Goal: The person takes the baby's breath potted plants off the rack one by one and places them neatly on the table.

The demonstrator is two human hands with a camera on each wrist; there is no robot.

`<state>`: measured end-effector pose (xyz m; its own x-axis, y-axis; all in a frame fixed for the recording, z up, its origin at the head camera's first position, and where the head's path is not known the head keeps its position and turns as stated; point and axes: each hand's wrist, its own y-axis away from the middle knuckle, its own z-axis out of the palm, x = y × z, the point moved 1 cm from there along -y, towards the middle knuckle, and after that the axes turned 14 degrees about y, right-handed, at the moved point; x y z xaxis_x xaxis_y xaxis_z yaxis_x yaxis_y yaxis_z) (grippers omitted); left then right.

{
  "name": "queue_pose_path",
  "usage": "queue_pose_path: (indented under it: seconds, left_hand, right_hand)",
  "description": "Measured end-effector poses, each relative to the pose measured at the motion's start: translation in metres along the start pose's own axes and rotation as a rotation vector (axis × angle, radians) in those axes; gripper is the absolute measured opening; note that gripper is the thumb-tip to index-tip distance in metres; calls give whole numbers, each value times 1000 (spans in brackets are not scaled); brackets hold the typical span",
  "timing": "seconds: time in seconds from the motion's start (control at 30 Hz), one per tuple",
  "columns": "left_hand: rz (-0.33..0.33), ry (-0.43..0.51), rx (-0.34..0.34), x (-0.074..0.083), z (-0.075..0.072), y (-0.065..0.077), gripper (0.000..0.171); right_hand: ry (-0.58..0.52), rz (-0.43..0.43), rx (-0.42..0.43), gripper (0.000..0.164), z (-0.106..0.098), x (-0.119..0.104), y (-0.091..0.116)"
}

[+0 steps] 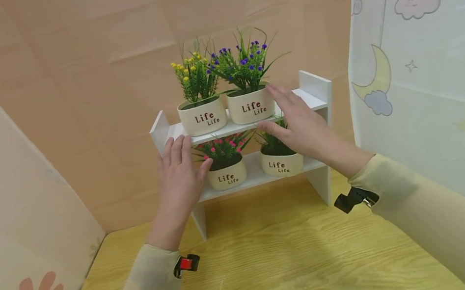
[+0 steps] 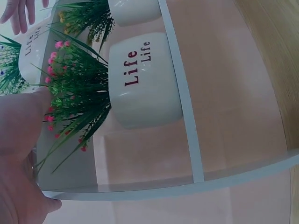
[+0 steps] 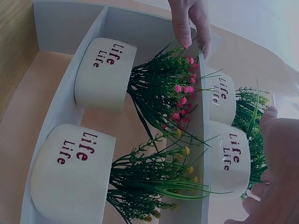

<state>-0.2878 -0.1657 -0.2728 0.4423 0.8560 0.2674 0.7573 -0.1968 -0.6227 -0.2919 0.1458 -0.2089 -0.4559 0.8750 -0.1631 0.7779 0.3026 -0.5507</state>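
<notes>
A white two-tier shelf (image 1: 316, 89) carries cream oval pots lettered "Life". On its top board stand a pot with yellow flowers (image 1: 203, 118) and, beside it, a pot with purple flowers (image 1: 251, 106). Below are a pot with pink flowers (image 1: 227, 174) and a pot with yellowish flowers (image 3: 72, 172). My left hand (image 1: 180, 179) is at the shelf's left end, its fingers extended by the top board's front edge. My right hand (image 1: 303, 125) has its extended fingers at the right side of the purple-flower pot, with the thumb near the board's front edge; contact is unclear.
The shelf stands on a wood-grain table (image 1: 271, 258). Behind it hangs a peach-coloured cloth (image 1: 120, 106). A panel with a rainbow and moon (image 1: 429, 87) borders the right side, and a pale panel with a flower print (image 1: 12, 195) the left.
</notes>
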Motion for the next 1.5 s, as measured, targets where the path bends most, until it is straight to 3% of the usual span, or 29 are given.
queue_pose_path:
  seconds: [0.23, 0.57, 1.2, 1.5]
  left_hand:
    - [13, -10, 34, -1, 8, 0, 80]
    - [-3, -6, 52, -1, 12, 0, 79]
    - [-15, -19, 68, 0, 13, 2, 78]
    - [-12, -19, 80, -1, 14, 3, 78]
  right_hand:
    - [-46, 37, -18, 92, 0, 5, -7]
    - [-126, 130, -69, 103, 0, 16, -18]
    - [-262, 170, -149, 119, -5, 18, -59]
    - [-356, 191, -174, 118, -3, 17, -66]
